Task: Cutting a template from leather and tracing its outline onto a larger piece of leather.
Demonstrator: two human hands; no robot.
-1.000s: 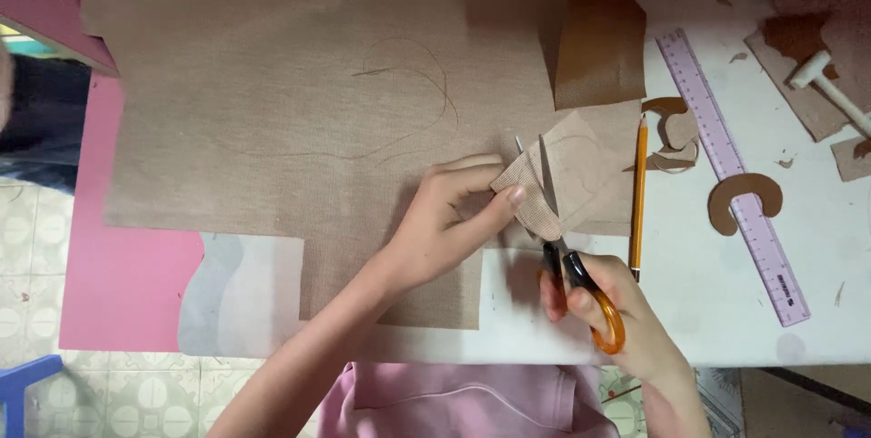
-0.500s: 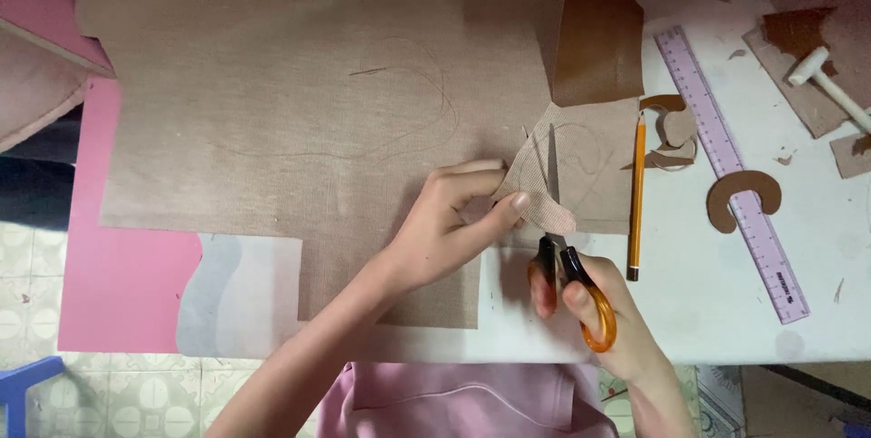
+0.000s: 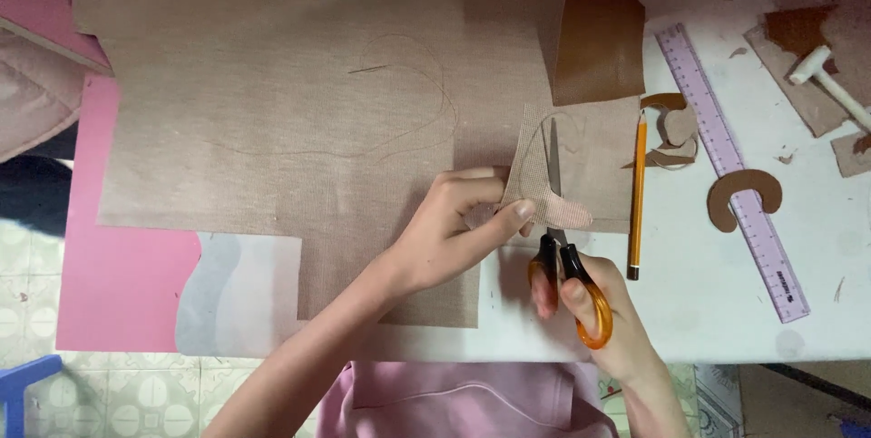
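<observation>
View from above a white table (image 3: 817,311). The left hand (image 3: 454,225) pinches a folded flap of tan fabric (image 3: 272,111) between thumb and curled fingers, lifting its edge just beside the blades. The right hand (image 3: 590,311) grips orange-handled scissors (image 3: 567,265) (fingers through the loops, closed around them); the blades point away from the body and stand in a cut running up the fabric. The fabric covers most of the table, over a pink sheet (image 3: 118,275). To the right lie a yellow pencil (image 3: 637,193), a lilac ruler (image 3: 730,166) and a brown curved cut-out (image 3: 744,195).
</observation>
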